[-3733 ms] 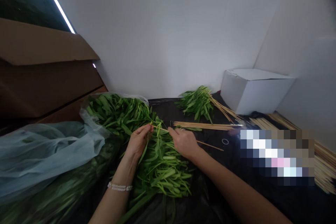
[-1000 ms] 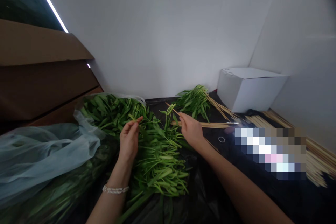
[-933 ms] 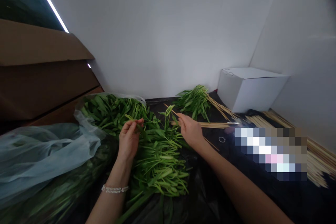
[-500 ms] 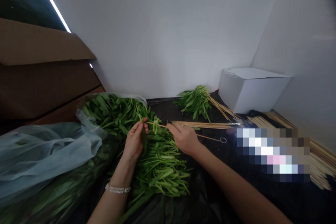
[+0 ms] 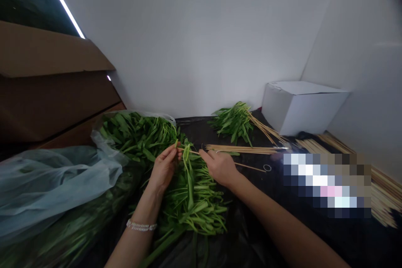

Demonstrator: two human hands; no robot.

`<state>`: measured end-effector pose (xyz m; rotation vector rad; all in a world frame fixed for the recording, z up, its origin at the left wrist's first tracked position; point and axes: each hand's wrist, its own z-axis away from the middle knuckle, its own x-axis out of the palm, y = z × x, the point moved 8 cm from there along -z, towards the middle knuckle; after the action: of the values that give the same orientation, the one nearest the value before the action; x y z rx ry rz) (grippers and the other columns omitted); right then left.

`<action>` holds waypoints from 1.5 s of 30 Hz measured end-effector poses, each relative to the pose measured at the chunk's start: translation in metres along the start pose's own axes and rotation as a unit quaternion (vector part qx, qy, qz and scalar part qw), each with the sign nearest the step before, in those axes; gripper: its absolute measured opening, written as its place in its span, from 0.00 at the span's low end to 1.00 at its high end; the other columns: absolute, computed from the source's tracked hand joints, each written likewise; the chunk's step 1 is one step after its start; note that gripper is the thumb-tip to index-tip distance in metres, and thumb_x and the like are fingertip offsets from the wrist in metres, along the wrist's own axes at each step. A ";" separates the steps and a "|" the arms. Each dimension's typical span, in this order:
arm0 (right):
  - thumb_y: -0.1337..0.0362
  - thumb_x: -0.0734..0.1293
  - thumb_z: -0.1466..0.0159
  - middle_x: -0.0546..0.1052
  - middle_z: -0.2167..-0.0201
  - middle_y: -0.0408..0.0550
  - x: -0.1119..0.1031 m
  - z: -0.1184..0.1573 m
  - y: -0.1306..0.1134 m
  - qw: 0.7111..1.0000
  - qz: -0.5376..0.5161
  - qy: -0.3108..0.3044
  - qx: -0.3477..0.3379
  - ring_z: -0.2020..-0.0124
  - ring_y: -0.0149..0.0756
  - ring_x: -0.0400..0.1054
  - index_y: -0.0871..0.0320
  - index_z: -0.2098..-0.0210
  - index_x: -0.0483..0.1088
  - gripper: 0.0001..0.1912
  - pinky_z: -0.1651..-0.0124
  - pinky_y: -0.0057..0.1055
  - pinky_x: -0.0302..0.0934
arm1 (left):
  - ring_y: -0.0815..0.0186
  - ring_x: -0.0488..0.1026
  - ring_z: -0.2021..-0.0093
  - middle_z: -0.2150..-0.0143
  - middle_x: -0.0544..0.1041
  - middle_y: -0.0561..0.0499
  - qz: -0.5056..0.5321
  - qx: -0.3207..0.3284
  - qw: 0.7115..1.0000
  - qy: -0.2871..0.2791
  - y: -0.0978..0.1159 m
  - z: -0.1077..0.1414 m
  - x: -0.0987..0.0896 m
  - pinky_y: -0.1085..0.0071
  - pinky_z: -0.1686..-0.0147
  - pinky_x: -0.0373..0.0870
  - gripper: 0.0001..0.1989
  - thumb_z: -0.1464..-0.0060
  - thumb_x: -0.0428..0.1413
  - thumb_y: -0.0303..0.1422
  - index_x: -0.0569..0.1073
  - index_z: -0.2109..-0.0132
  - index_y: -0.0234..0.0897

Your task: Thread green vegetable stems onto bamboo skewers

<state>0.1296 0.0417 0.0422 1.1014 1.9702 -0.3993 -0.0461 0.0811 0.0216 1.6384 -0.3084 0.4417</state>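
A thin bamboo skewer (image 5: 251,167) runs through the pinched fingers of my right hand (image 5: 222,167), its rear end sticking out to the right. Near the skewer's left end hang leafy green stems (image 5: 189,171), bunched around it. My left hand (image 5: 163,168) is closed at that end, its fingertips pinching a short green stem (image 5: 176,143). Whether those fingers also touch the skewer tip is hard to see. Below both hands lies a pile of leafy greens (image 5: 204,213) with long pale stems.
A clear plastic bag (image 5: 63,176) of greens (image 5: 132,132) lies left. Finished-looking skewered greens (image 5: 232,121) rest by the wall, with loose skewers (image 5: 245,149) in front. A white box (image 5: 301,109) stands behind right, more skewers (image 5: 381,197) below it. A small ring (image 5: 267,168) lies near.
Green leaves now hang down from the skewer between my hands, where a small bunched stem was before. My left hand has shifted slightly right; my right hand stays nearly in place.
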 end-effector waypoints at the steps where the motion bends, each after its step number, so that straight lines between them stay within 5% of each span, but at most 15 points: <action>1: 0.70 0.58 0.35 0.75 0.66 0.51 0.001 0.000 0.001 1.000 0.002 -0.007 0.005 0.70 0.35 0.69 0.58 0.42 0.67 0.22 0.70 0.30 0.54 | 0.72 0.73 0.70 0.68 0.80 0.49 -0.002 -0.007 1.000 -0.002 -0.001 0.000 0.000 0.78 0.68 0.70 0.22 0.61 0.70 0.34 0.80 0.57 0.32; 34: 0.70 0.59 0.34 0.76 0.66 0.51 0.006 0.002 -0.001 1.000 -0.003 -0.021 0.022 0.70 0.35 0.69 0.57 0.42 0.66 0.22 0.69 0.29 0.56 | 0.72 0.72 0.72 0.70 0.80 0.49 -0.099 0.031 0.994 0.035 -0.003 0.000 -0.006 0.77 0.68 0.68 0.19 0.61 0.69 0.39 0.81 0.62 0.31; 45: 0.71 0.59 0.34 0.76 0.66 0.51 0.009 0.003 -0.004 0.999 -0.009 -0.027 0.023 0.69 0.34 0.69 0.58 0.42 0.66 0.22 0.69 0.28 0.56 | 0.69 0.75 0.71 0.69 0.81 0.49 -0.025 -0.043 0.998 0.037 -0.011 0.002 -0.004 0.73 0.67 0.72 0.17 0.63 0.70 0.32 0.80 0.63 0.31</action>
<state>0.1253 0.0429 0.0330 1.0922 1.9326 -0.4816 -0.0440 0.0802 0.0097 1.5385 -0.2274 0.4450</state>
